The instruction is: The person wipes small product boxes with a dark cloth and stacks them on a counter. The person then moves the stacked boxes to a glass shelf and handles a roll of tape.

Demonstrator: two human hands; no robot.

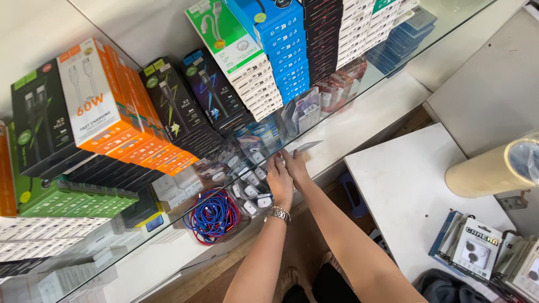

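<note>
A clear packet [307, 147] is pinched by the right hand [294, 163] at the glass shelf [359, 90]; the left hand [279, 180] rests on bagged chargers [250, 193], its grasp seemingly loose.

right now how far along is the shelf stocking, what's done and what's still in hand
Looks done: rows of cable boxes stand packed on the glass shelf, with blue boxes stacked further along. In hand: the left hand and right hand reach among clear-packed chargers at the shelf edge; the right holds a flat pack. Seemingly left: camera-lens packs lie on the white table.
</note>
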